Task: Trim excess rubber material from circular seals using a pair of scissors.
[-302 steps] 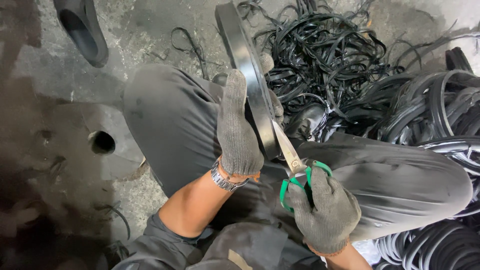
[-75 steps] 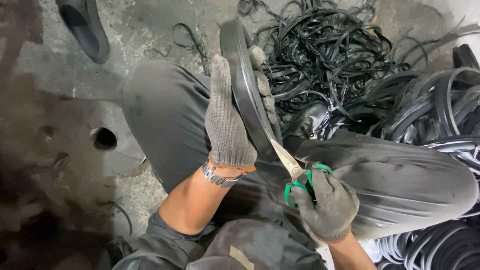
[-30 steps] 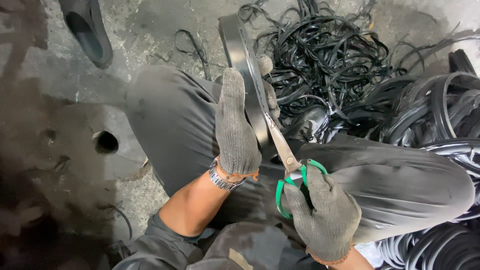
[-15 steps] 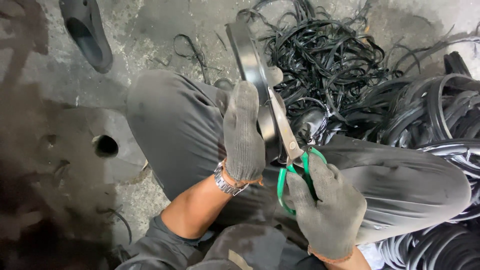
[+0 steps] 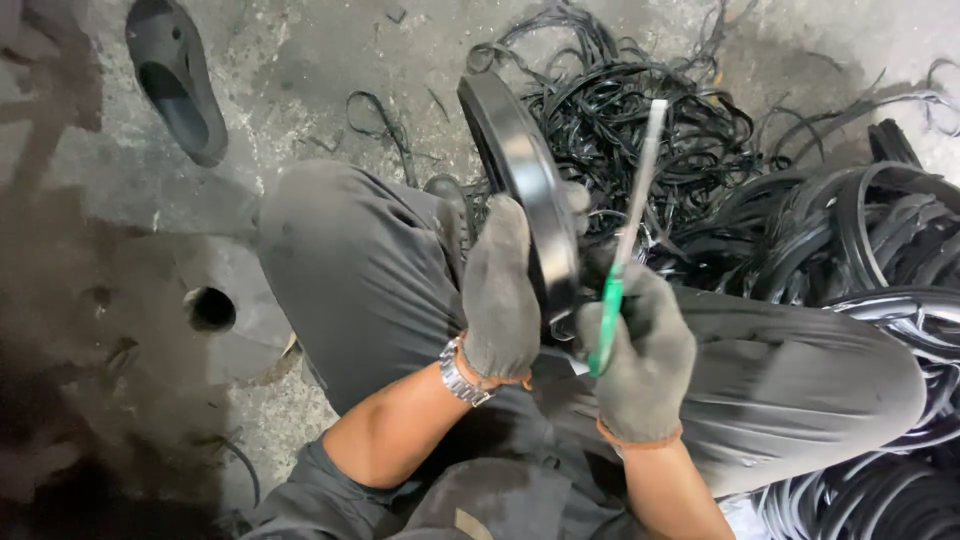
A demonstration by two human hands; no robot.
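Scissors (image 5: 628, 225) have swung off the black ring (image 5: 520, 180), blades now pointing upward beyond the right hand (image 5: 640, 360), whose grip stays closed on their green handles; left hand (image 5: 498, 290) grip still clasps the ring.

both gloves are a grubby grey knit, on the left hand (image 5: 498, 292) and the right hand (image 5: 640, 362). the rubber ring (image 5: 520, 180) is plain black, as is the tangle of strips (image 5: 700, 170). the scissors (image 5: 625, 245) have green handles and pale metal blades. silver wristwatch (image 5: 458, 372). dark grey trousers (image 5: 360, 270). the floor (image 5: 300, 70) is mottled grey concrete; the sandal (image 5: 175, 75) is black.
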